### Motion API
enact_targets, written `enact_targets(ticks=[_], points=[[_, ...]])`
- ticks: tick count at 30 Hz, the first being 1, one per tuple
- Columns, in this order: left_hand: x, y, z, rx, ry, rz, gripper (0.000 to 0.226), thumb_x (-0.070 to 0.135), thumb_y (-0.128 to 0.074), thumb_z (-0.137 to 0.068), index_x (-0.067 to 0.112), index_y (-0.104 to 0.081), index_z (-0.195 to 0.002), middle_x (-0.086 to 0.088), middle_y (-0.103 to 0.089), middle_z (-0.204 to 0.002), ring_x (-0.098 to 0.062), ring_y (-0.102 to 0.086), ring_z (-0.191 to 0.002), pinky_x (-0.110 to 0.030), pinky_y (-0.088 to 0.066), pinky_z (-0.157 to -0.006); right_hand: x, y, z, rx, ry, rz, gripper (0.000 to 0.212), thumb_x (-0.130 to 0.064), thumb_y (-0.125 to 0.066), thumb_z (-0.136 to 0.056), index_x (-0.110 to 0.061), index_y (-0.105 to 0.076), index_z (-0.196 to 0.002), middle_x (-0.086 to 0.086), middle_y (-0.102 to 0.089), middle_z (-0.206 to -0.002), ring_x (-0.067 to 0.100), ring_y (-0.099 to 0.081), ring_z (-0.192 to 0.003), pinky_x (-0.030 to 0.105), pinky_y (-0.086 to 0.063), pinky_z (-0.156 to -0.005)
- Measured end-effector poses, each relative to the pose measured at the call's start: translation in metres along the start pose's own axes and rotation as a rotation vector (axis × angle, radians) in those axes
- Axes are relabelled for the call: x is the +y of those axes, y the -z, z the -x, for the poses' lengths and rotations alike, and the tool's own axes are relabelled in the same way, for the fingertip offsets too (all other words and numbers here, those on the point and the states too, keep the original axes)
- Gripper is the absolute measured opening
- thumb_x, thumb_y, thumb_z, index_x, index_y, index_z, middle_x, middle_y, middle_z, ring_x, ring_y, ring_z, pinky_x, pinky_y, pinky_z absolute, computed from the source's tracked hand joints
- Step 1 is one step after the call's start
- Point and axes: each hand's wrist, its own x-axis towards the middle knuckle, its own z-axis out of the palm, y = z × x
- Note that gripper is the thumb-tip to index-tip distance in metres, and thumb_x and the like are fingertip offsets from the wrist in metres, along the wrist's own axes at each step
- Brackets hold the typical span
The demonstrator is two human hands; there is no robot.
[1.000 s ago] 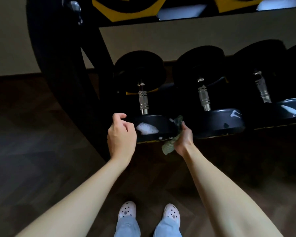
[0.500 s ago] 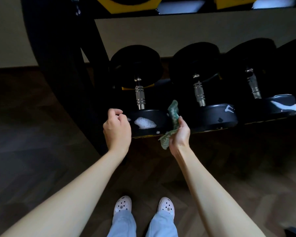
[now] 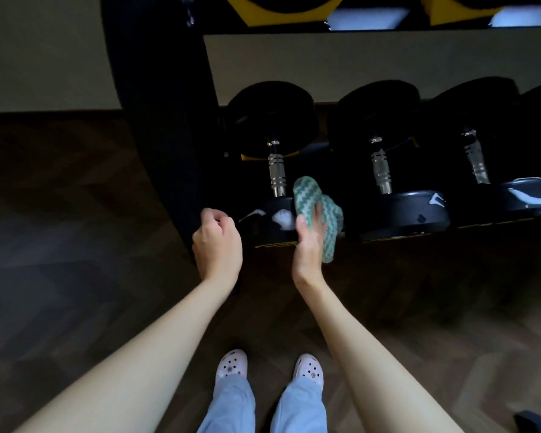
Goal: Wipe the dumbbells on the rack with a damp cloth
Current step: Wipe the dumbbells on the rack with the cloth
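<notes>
"Green-and-white zigzag cloth [image 3: 306, 195]: where does it sit against the leftmost dumbbell [image 3: 277, 173]?"

"At the right edge of that dumbbell's near head. One end stands up beside the metal handle and the other hangs below the head."

"What holds it?"

"The right hand [image 3: 308, 245], with fingers and thumb wrapped round it."

"And the left hand [image 3: 217, 245]?"

"Just left of the same head, curled into a fist with nothing in it. Whether it touches the head, I cannot tell."

"Anything on that head?"

"White foam [image 3: 283, 218], between the two hands."

"Around it?"

"A second dumbbell [image 3: 397, 214] just to its right and a third dumbbell [image 3: 525, 198] beyond, each with white smears on the near head. The black rack upright [image 3: 169, 135] stands to its left. Pale clogs [image 3: 231, 365] are on the wooden floor [image 3: 75, 245] in front of it."
</notes>
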Motion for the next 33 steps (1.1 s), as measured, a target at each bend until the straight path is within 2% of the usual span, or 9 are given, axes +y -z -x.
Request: enact_targets(ticks=[4, 7, 12, 17, 23, 26, 28, 30, 33], points=[[-0.008, 0.009, -0.007, -0.033, 0.035, 0.008, 0.017, 0.013, -0.035, -0.091, 0.02, -0.051, -0.091, -0.015, -0.065, -0.095, -0.032, -0.061, -0.081, -0.036, -0.049, -0.067, -0.002, -0.008, 0.004, -0.106, 0.185, 0.309, 0.053, -0.035, -0.021, -0.088, -0.027, -0.009, -0.139, -0.016, -0.004, -0.142, -0.004, 0.004, -0.135, 0.013, 0.016, -0.108], [-0.019, 0.015, -0.015, -0.055, 0.108, -0.03, 0.018, 0.013, -0.034, -0.092, 0.019, -0.05, -0.094, -0.015, -0.064, -0.1, -0.035, -0.062, -0.085, -0.036, -0.049, -0.069, -0.005, -0.016, 0.0, -0.158, 0.327, 0.547, 0.057, -0.034, -0.02, -0.092, -0.017, -0.021, -0.146, -0.015, -0.008, -0.146, -0.002, 0.007, -0.137, 0.01, 0.017, -0.107], [-0.025, 0.026, -0.023, -0.063, 0.169, -0.035, 0.022, 0.007, -0.036, -0.087, 0.018, -0.053, -0.096, -0.015, -0.064, -0.101, -0.036, -0.063, -0.085, -0.038, -0.05, -0.073, -0.016, -0.046, -0.012, -0.36, 0.548, 0.943, 0.069, -0.039, -0.006, -0.092, -0.007, -0.058, -0.122, 0.004, -0.055, -0.133, 0.012, -0.019, -0.143, 0.025, 0.006, -0.112], [-0.028, 0.039, -0.033, -0.074, 0.182, -0.045, 0.028, 0.005, -0.036, -0.087, 0.014, -0.056, -0.104, -0.016, -0.064, -0.104, -0.036, -0.064, -0.088, -0.038, -0.051, -0.074, -0.039, -0.063, -0.026, -0.721, 0.662, 1.373, 0.039, -0.017, -0.03, -0.098, -0.006, -0.063, -0.114, 0.011, -0.063, -0.119, 0.026, -0.038, -0.133, 0.035, -0.013, -0.112], [-0.031, 0.043, -0.031, -0.103, 0.199, -0.042, 0.027, 0.005, -0.037, -0.087, 0.014, -0.057, -0.102, -0.015, -0.063, -0.103, -0.035, -0.064, -0.087, -0.043, -0.055, -0.077, -0.052, -0.064, -0.026, -0.833, 0.657, 1.435, 0.032, -0.014, -0.033, -0.097, -0.002, -0.061, -0.105, 0.016, -0.063, -0.105, 0.035, -0.055, -0.102, 0.037, -0.037, -0.093], [-0.031, 0.041, -0.027, -0.101, 0.211, -0.047, 0.021, 0.005, -0.04, -0.087, 0.017, -0.057, -0.094, -0.014, -0.063, -0.1, -0.034, -0.064, -0.085, -0.043, -0.055, -0.074, -0.058, -0.059, -0.02, -0.931, 0.618, 1.456, 0.025, -0.013, -0.034, -0.097, -0.004, -0.049, -0.079, 0.018, -0.058, -0.096, 0.036, -0.055, -0.098, 0.036, -0.035, -0.073], [-0.029, 0.038, -0.022, -0.097, 0.214, -0.045, 0.019, 0.006, -0.042, -0.086, 0.018, -0.056, -0.088, -0.014, -0.063, -0.098, -0.036, -0.063, -0.084, -0.044, -0.055, -0.074, -0.059, -0.052, -0.015, -0.961, 0.601, 1.442, 0.025, -0.011, -0.032, -0.097, -0.006, -0.047, -0.078, 0.018, -0.057, -0.095, 0.035, -0.056, -0.096, 0.035, -0.032, -0.068], [-0.027, 0.038, -0.017, -0.097, 0.213, -0.042, 0.02, 0.006, -0.041, -0.084, 0.018, -0.057, -0.086, -0.015, -0.064, -0.096, -0.036, -0.063, -0.083, -0.044, -0.055, -0.074, -0.059, -0.044, -0.009, -0.966, 0.542, 1.404, 0.025, -0.01, -0.031, -0.098, -0.007, -0.045, -0.077, 0.017, -0.057, -0.091, 0.033, -0.052, -0.084, 0.035, -0.03, -0.068], [-0.023, 0.038, -0.009, -0.103, 0.213, -0.012, 0.021, 0.006, -0.04, -0.082, 0.019, -0.056, -0.08, -0.016, -0.063, -0.096, -0.038, -0.062, -0.083, -0.048, -0.055, -0.075, -0.062, -0.031, -0.008, -0.974, 0.483, 1.406, 0.04, -0.012, -0.033, -0.098, -0.011, -0.026, -0.059, 0.003, -0.032, -0.063, 0.021, -0.03, -0.058, 0.035, -0.029, -0.068]])
